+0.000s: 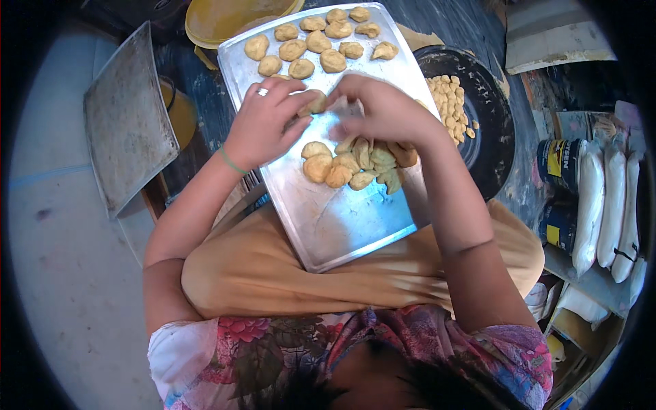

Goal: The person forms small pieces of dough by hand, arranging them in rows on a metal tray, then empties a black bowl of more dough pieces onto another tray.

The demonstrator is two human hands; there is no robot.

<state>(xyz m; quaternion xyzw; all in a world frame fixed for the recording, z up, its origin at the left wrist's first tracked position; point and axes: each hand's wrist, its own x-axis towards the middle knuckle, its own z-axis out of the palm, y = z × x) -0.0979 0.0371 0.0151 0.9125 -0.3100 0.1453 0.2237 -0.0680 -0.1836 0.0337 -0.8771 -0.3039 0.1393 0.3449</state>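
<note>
Right here across my tan-clothed lap sits the metal tray, tilted, and on it a loose cluster of flattened dough pieces! Just past them, my left hand, half curled, has one dough lump at its fingertips, over the tray's middle. My right hand comes in bent beside it, its fingertips blurred; whether they grip anything, I can't tell! Off right, small dough bits fill part of a black pan; farther up the tray, rounded lumps spread out, and a yellow tub stands beyond!
</note>
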